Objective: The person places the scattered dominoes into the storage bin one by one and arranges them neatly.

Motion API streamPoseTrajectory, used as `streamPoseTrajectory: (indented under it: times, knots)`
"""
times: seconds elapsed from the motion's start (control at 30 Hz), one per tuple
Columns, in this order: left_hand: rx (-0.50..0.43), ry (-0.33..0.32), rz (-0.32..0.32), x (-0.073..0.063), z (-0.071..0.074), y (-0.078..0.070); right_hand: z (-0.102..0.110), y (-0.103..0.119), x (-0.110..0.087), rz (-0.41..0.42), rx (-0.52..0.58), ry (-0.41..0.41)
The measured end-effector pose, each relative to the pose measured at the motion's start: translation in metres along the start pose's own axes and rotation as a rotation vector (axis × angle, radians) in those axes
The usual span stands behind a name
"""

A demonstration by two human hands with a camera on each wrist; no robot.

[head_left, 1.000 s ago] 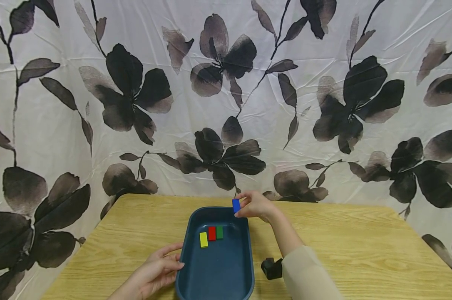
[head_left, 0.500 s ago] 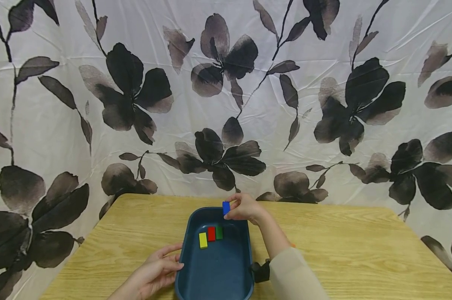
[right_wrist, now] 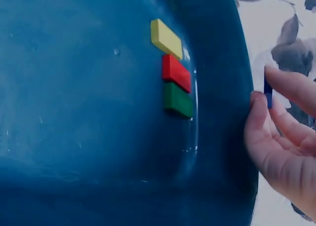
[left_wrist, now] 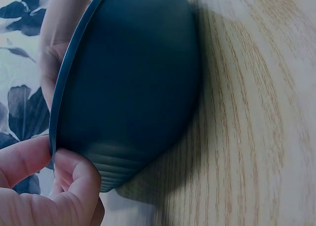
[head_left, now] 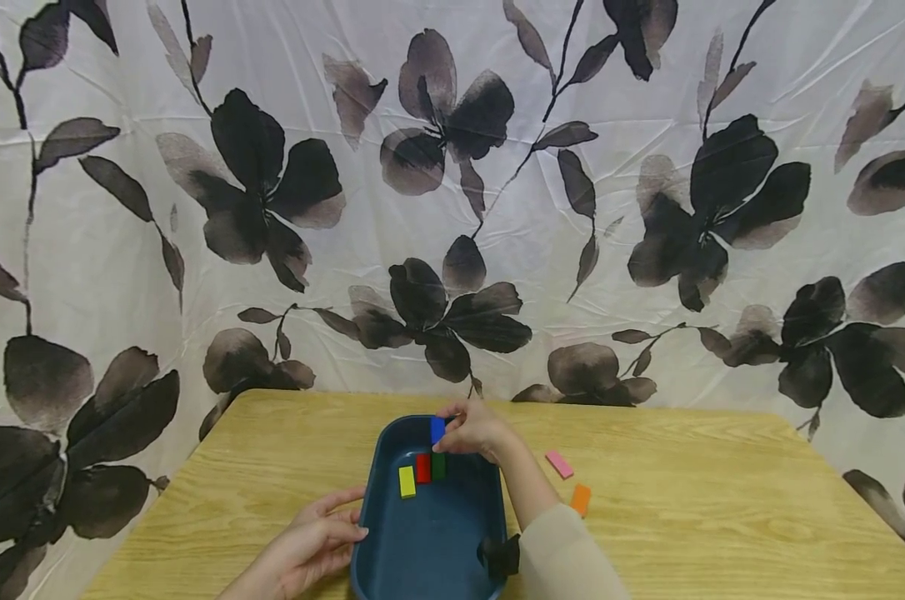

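Fingers of the right hand [head_left: 477,431] pinch a blue rectangular block [head_left: 437,430] between thumb and fingertips, holding it raised at the far end of the dark blue plastic tray [head_left: 432,546]. The right forearm slants forward and inward from the tray's right side, its beige sleeve [head_left: 572,554] ending short of the wrist, with a black device [head_left: 502,553] seen over the tray's right rim. At the tray's left side, the left hand [head_left: 310,540] grips the rim, thumb and fingers on either side of it. Inside the tray, near its far end, a yellow block [head_left: 407,482], a red block [head_left: 422,468] and a green block [head_left: 438,467] lie from left to right. Right of the tray, a pink block [head_left: 560,464] and an orange block [head_left: 581,500] rest on the wood-grain bench [head_left: 707,492]. Floral fabric [head_left: 452,192] hangs beyond the tray.
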State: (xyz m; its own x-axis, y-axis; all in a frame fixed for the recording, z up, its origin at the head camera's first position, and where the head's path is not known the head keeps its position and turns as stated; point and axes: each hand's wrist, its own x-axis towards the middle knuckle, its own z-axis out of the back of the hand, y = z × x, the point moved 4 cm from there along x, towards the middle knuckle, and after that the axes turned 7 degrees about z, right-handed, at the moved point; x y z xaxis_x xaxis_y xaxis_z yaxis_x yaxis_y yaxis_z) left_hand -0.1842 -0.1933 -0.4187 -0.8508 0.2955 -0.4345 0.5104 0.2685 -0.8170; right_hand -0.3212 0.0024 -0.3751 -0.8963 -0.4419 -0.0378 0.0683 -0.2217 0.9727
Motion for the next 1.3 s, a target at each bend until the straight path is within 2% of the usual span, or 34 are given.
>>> streamPoseTrajectory:
  times: [0.17,0.4,0.67,1.0,1.3]
  knots:
    - [-0.014,0.009,0.002,0.0,0.0,0.001,0.003,-0.003,-0.002,-0.005,-0.045,-0.015]
    - [0.004,0.01,-0.005,0.001,0.0,0.001,0.01,-0.004,-0.006,0.002,-0.183,-0.048]
    - [-0.001,0.011,0.001,0.001,0.0,0.0,0.008,-0.003,-0.01,-0.009,-0.227,-0.023]
    - [0.007,0.006,-0.004,0.0,0.0,-0.001,0.002,0.004,-0.011,0.015,-0.536,-0.007]
    - [0.012,-0.006,0.008,0.0,0.001,0.0,0.0,0.004,-0.011,-0.055,-0.565,0.004]
